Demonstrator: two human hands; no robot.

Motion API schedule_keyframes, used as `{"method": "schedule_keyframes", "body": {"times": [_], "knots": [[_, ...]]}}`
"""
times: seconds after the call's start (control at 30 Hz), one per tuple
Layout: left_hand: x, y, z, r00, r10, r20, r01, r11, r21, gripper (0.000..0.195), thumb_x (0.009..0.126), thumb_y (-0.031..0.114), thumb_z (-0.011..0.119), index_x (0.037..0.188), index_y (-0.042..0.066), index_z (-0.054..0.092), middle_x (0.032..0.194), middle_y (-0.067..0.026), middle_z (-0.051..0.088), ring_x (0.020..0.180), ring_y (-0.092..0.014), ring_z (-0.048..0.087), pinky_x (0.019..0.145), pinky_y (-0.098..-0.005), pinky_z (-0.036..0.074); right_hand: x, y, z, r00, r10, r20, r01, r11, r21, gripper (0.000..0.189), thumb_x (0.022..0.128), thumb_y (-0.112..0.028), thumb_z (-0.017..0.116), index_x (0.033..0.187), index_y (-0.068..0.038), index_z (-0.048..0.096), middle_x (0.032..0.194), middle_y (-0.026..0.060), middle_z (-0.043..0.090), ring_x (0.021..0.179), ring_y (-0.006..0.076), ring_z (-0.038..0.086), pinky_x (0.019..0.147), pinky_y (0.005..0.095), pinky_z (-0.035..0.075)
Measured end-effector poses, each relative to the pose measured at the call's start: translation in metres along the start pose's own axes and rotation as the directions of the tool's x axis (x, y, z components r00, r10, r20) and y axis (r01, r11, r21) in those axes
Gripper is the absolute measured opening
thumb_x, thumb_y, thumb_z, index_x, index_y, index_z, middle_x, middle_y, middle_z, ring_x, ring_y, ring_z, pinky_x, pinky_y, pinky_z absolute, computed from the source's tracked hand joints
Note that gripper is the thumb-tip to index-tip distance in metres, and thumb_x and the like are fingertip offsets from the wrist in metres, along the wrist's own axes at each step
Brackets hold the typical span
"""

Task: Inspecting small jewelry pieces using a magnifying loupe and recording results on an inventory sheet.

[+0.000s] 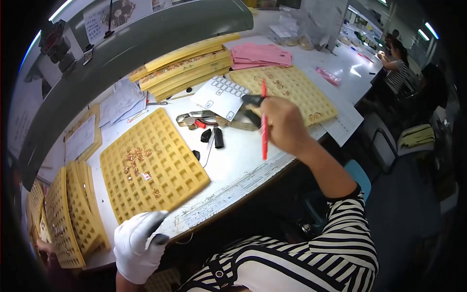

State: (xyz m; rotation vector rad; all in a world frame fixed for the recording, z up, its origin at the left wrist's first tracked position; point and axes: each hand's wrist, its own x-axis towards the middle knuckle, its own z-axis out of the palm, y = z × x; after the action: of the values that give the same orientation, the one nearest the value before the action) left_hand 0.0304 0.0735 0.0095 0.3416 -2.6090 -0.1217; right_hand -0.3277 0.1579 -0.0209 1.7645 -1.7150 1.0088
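Note:
My left hand (140, 244) wears a white glove with black covers on thumb and finger. Its fingers are apart at the near corner of a yellow waffle-pocketed tray (182, 171), and I see nothing between them. Small gold-coloured jewellery pieces (135, 156) sit in that tray's pockets, with a small red and white tag (146, 176) beside them. My right hand (282, 122), bare with black finger covers, grips a red pen (264, 142) upright above the bench. Something small and tan at its fingertips is blurred. A second yellow tray (321, 98) with gold-coloured rings (314, 116) lies beyond this hand.
Behind my right hand lies a white printed card (219, 95), near tweezers (209, 148) and black tubes (218, 138). Stacked yellow trays (189, 69) stand at the back beside pink sheets (261, 55). More trays (60, 219) lean at left. A grey lamp hood (146, 40) overhangs the bench.

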Motion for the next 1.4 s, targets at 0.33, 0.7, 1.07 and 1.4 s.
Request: {"method": "schedule_keyframes", "body": {"times": [0.33,0.7,1.07,1.4], "knots": [[0.175,0.039,0.117,0.704,-0.163,0.691,0.627,-0.314,-0.713,0.037,0.101,0.024,0.037,0.133,0.004,0.041,0.133,-0.0081,0.048,0.129,-0.019,0.037,0.105,-0.0367,0.036,-0.074,0.243,-0.08,0.736,0.674,0.064,-0.592,0.686,-0.422,0.021,0.082,-0.002,0.057,0.102,-0.005,0.054,0.081,0.0144,0.063,0.077,0.0296,0.064,0.067,0.038,0.047],[0.203,0.035,0.166,0.674,-0.215,0.706,0.604,-0.39,-0.695,0.046,0.097,0.03,0.051,0.133,0.006,0.036,0.134,-0.0099,0.048,0.122,-0.024,0.049,0.101,-0.0482,0.038,0.02,0.283,-0.06,0.689,0.712,0.133,-0.71,0.7,-0.069,0.019,0.084,-0.013,0.061,0.099,-0.002,0.056,0.085,0.0115,0.065,0.078,0.0246,0.064,0.064,0.0367,0.048],[0.167,0.05,0.191,0.846,-0.342,0.409,0.438,0.009,-0.899,0.057,0.097,0.012,0.046,0.146,0.002,0.018,0.141,-0.0139,0.036,0.128,-0.025,0.042,0.104,-0.0379,0.041,0.09,0.402,0.054,0.656,0.755,-0.009,-0.735,0.636,-0.237,0.062,0.065,-0.035,0.077,0.111,0.004,0.062,0.102,0.0232,0.067,0.095,0.0314,0.066,0.081,0.0379,0.052],[0.172,0.054,0.18,0.826,-0.374,0.422,0.444,-0.03,-0.896,0.053,0.096,0.007,0.048,0.143,-0.004,0.025,0.142,-0.0159,0.038,0.129,-0.022,0.041,0.107,-0.0317,0.037,0.123,0.421,0.091,0.427,0.8,0.421,-0.379,0.581,-0.72,0.029,0.077,-0.025,0.068,0.101,-0.009,0.072,0.106,0.0128,0.068,0.093,0.0272,0.066,0.083,0.0357,0.05]]}}
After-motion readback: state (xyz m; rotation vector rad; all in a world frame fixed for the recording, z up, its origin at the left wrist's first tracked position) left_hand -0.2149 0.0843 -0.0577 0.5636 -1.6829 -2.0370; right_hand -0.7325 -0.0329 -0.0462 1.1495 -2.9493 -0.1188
